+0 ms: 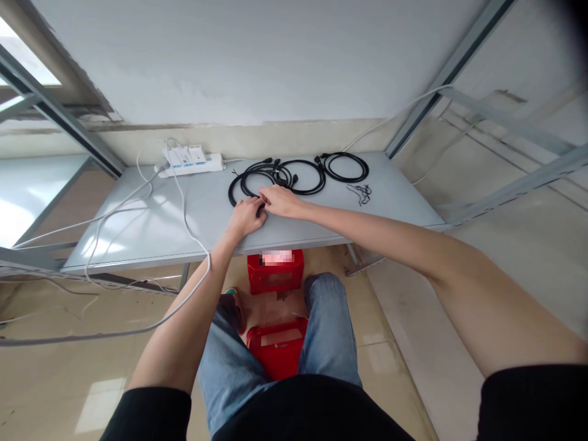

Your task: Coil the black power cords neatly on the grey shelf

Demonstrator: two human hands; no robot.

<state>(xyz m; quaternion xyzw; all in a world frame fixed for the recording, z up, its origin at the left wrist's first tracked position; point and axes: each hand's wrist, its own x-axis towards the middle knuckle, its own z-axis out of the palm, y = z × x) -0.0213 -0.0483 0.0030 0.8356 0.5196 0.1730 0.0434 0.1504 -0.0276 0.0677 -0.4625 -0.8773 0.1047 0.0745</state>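
Note:
Three black coiled cables lie on a low grey table (151,226). The nearest coil (248,179) is under both hands. My left hand (247,215) rests on its near edge with fingers curled over the cable. My right hand (281,200) lies beside it, fingers pressed down on the same coil. A second coil (307,176) overlaps the first just behind my right hand. A third coil (344,166) lies apart at the back right.
A white power strip (190,162) with plugged-in adapters sits at the table's back left, its white cords trailing over the table's front edge. A small tangle of black ties (362,193) lies right of the coils. Red crates (275,272) stand on the floor by my legs.

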